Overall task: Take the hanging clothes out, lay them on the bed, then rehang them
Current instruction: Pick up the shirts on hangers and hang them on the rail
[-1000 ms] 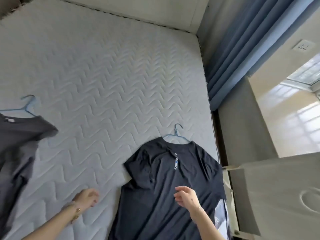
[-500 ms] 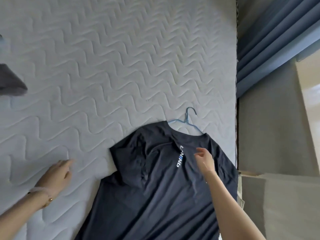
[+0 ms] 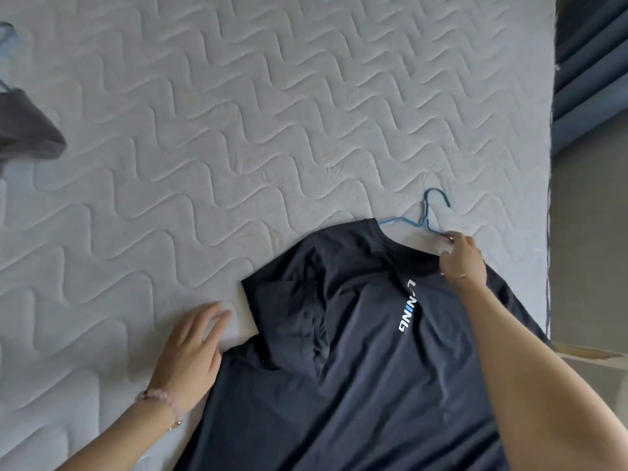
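A dark navy T-shirt [image 3: 367, 375] with white lettering lies flat on the quilted grey mattress [image 3: 238, 130], its left sleeve folded over. A blue wire hanger [image 3: 424, 219] sticks out of its collar, hook pointing away from me. My right hand [image 3: 462, 258] rests at the collar with its fingers pinched on the hanger's right shoulder wire. My left hand [image 3: 193, 348] lies flat on the mattress, fingers apart, touching the shirt's left edge below the folded sleeve. A second grey garment [image 3: 23, 130] on another blue hanger [image 3: 6, 35] lies at the far left edge.
The mattress's right edge [image 3: 550, 198] runs close to the navy shirt. Beyond it hang blue curtains [image 3: 591, 79] over a grey floor strip. A pale wooden panel [image 3: 591, 365] shows at the lower right.
My right hand moved up from the shirt's chest to the collar and closed on the hanger wire. My left hand slid right to the shirt's edge. The view shifted closer.
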